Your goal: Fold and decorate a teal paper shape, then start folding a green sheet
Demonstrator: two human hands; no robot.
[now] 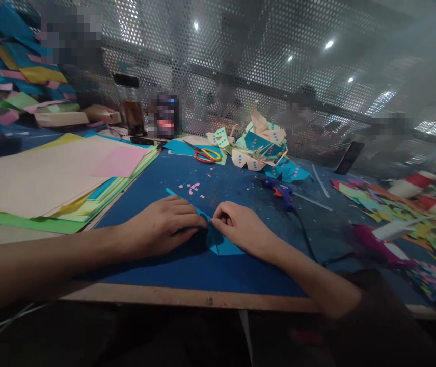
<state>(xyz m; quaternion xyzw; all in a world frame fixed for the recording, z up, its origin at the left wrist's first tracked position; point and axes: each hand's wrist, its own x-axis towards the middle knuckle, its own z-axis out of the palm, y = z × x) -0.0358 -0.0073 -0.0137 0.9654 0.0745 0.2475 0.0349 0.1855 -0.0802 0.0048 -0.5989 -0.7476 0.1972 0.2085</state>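
Observation:
A piece of folded blue paper (222, 245) lies on the dark blue table mat, partly covered by both hands. My left hand (166, 224) rests over its left part, the fingers curled together and pressed at the paper. Thumb and forefinger of my right hand (243, 227) pinch the paper near its middle crease. A narrow blue tip of paper (169, 191) sticks out beyond the left knuckles. Just past the hands lie small pink paper scraps (193, 188).
Stacked coloured sheets (46, 173) lie left. Scissors (207, 154) and folded paper pieces with dots (260, 140) are behind. A blue glue gun (279, 192) with its cord, a magenta tool (382, 246) and paper cutouts (397, 204) are right. A drink bottle (132, 109) stands back left.

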